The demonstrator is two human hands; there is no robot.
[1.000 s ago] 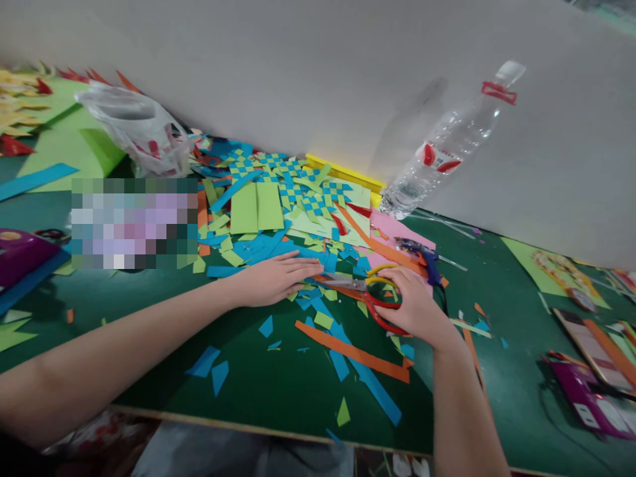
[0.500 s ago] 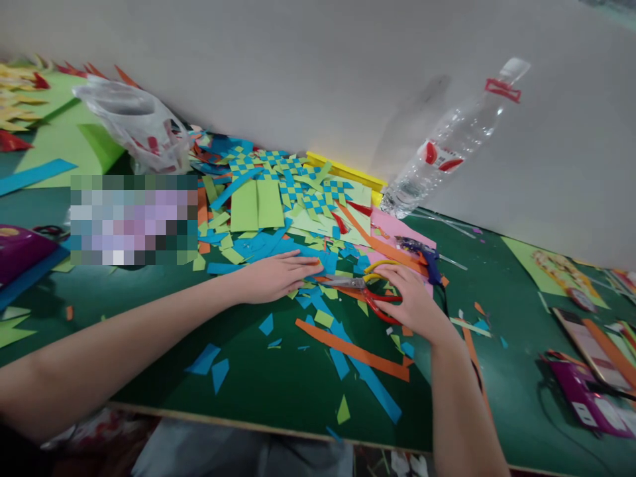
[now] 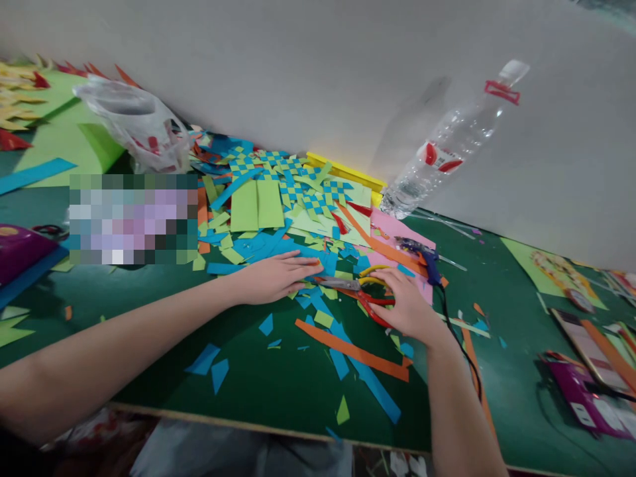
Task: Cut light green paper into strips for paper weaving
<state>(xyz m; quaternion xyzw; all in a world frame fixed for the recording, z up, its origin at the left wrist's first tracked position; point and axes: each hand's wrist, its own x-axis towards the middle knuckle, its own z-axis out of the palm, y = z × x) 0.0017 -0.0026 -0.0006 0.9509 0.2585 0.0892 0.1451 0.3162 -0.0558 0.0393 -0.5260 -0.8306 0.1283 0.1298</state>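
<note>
My left hand (image 3: 271,278) reaches across the paper scraps with its fingers stretched out flat over blue paper strips (image 3: 263,246). Its thumb is hidden, and a small orange spot shows at a fingertip. My right hand (image 3: 405,301) grips scissors (image 3: 350,285) with one yellow and one red handle. The blades point left and end close to my left fingertips, above blue, green and orange scraps. Just in front of me lie an orange paper strip (image 3: 352,348) and a long blue strip (image 3: 370,381). Behind my hands is blue-and-green woven paper (image 3: 318,195) beside a folded green sheet (image 3: 257,205).
A clear plastic bottle (image 3: 454,142) stands by the wall. A blue glue gun (image 3: 432,265) with a black cable lies right of the scissors. A plastic bag (image 3: 139,126) sits back left. A phone (image 3: 586,344) and a purple device (image 3: 579,394) are at right.
My right hand has moved slightly left and down with the scissors, and their handles have tilted a little. My left hand stays in place.
</note>
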